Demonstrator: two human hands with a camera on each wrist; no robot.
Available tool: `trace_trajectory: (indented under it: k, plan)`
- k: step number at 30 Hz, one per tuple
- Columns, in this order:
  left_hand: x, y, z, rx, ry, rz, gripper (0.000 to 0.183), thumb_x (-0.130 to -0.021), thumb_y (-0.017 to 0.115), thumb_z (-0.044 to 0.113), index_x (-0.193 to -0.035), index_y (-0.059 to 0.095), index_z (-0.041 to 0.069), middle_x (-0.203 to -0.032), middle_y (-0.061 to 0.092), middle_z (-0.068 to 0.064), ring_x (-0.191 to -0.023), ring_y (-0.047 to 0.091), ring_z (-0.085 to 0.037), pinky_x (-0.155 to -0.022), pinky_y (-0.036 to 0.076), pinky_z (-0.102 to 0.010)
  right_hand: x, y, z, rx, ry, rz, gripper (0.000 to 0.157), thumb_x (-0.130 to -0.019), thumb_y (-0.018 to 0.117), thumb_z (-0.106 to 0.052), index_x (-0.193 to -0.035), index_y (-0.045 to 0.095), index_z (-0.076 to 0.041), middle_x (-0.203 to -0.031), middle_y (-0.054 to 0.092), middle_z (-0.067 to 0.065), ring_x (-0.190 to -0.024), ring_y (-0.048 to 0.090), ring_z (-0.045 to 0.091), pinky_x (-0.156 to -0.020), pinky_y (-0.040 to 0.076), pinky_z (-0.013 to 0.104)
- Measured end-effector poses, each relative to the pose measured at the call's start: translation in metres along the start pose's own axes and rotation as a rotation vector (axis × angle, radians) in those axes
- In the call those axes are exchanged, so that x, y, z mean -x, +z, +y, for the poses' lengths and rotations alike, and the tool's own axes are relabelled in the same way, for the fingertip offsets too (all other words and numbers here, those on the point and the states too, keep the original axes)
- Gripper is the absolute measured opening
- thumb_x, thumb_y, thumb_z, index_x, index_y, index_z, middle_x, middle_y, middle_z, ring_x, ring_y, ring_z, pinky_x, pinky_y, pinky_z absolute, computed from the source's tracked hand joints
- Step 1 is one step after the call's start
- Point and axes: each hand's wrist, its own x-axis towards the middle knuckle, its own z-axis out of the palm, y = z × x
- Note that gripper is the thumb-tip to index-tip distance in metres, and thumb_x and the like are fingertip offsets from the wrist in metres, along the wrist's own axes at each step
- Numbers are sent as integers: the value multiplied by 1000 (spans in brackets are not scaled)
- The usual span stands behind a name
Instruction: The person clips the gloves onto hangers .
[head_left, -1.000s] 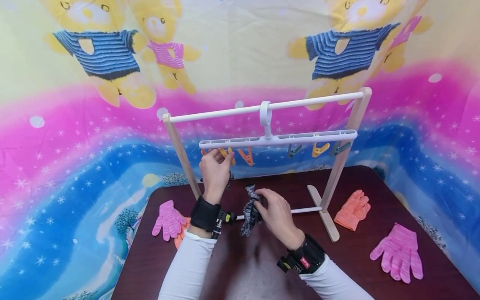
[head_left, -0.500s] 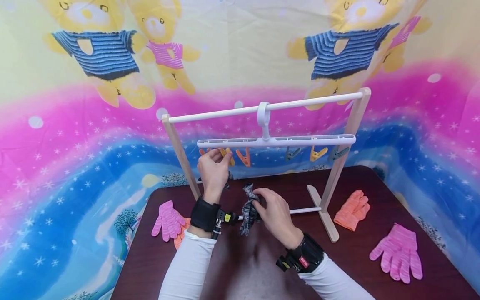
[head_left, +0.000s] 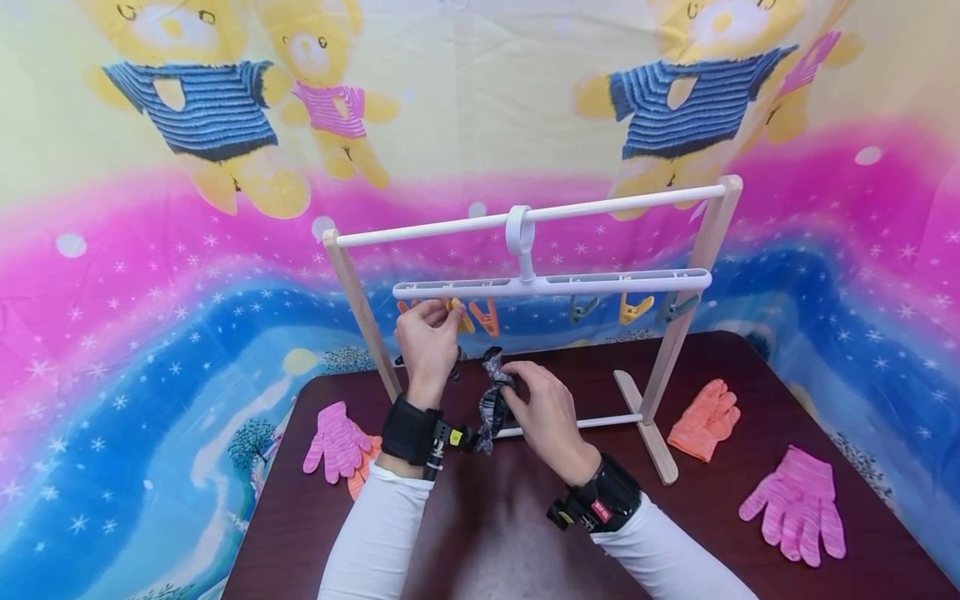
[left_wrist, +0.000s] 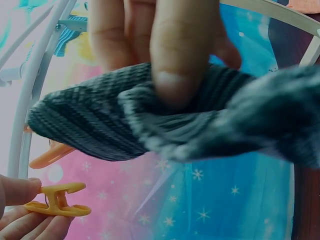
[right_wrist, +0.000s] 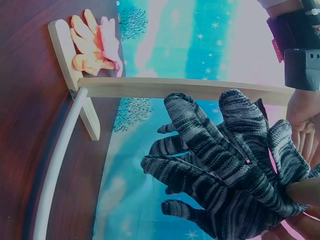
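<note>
Glove (head_left: 492, 404), probably one, in right grip (head_left: 549, 412)

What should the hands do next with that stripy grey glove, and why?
Probably lift the striped glove up into the yellow clip. The left hand is pinching that clip, whose mouth looks open, while the right hand holds the glove lower down, not yet in it.

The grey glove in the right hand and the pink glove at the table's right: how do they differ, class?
The grey glove is dark; the pink glove is bright. The right hand holds the grey glove bunched; the pink glove lies spread on the table. Both have separate fingers.
</note>
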Motion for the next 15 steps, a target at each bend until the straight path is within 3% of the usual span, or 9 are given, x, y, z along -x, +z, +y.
trace_trajectory:
  k: [8,15]
  plan:
    - [1,1,0,-10,13,1,27,-93,74,16,-113,74,-2,-105,77,-21,-97,77,-29,-81,62,-39,-9,4,-2,-20,-25,16,27,-86,79,-6,-112,74,-12,-111,76,6,-102,72,25,-81,59,42]
    - [0,1,0,-19,21,-5,27,-93,73,17,-112,74,-2,-103,77,-21,-95,77,-29,-79,62,-40,-14,9,-2,-10,-34,-4,26,-87,78,-8,-113,73,-12,-111,75,6,-101,72,23,-80,59,41]
